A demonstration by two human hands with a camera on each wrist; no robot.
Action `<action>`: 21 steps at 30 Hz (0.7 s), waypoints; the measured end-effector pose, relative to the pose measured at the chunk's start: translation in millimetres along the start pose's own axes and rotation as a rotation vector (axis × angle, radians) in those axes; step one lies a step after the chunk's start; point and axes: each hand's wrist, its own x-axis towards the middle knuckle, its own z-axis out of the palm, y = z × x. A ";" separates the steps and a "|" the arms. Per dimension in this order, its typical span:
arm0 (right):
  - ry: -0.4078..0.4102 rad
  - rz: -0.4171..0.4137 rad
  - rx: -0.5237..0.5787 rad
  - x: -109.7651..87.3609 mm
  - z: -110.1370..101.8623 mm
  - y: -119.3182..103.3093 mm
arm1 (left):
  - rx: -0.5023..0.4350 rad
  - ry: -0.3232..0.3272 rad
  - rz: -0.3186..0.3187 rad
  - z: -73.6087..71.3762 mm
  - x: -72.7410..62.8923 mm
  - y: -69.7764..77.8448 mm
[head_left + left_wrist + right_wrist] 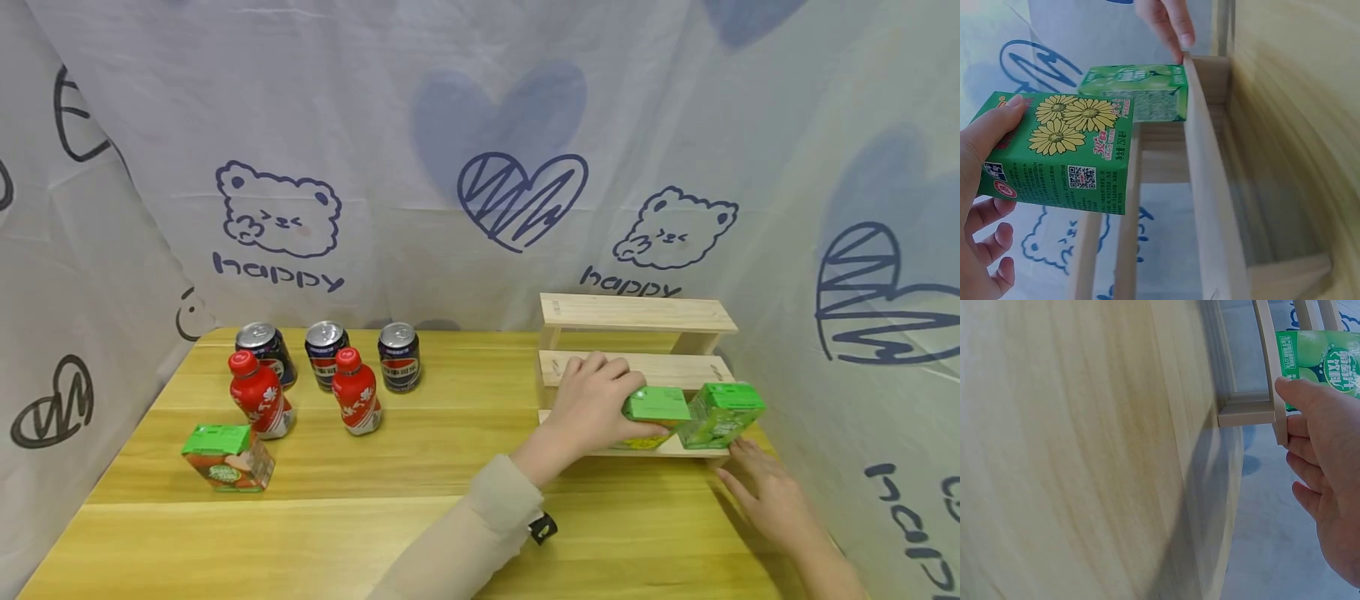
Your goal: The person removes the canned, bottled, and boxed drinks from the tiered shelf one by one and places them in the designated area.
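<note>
My left hand [588, 408] grips a green drink carton [1054, 153] with yellow flowers printed on it, thumb on one face. In the left wrist view a gap shows between this carton and the lowest board of a three-step wooden rack [637, 312]. Another green drink carton [723, 412], with round green fruit on its side, stands at the right end of that board. Right beside it, my right hand [768, 496] holds the board's end between thumb and fingers, the thumb [1297, 390] close to the fruit carton.
To the left stand three dark soda cans [400, 358] in a row, two red bottles [356, 392] before them, and a green-topped drink carton [228, 458] in front. Printed cloth [405, 242] hangs behind and beside the wooden table [300, 542].
</note>
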 end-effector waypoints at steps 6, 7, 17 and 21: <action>-0.055 0.018 -0.026 2.4 -1.2 1.0 | 0.008 0.076 0.012 -13.2 -11.9 -11.7; -0.059 0.019 -0.027 2.6 -1.5 1.1 | 0.007 0.087 0.015 -15.6 -14.0 -14.1; -0.081 0.019 -0.051 4.9 -3.6 1.0 | -0.027 0.125 0.008 -35.6 -41.3 -45.1; -0.083 0.022 -0.045 4.2 -5.1 -0.6 | -0.050 0.152 -0.005 -41.9 -53.6 -59.2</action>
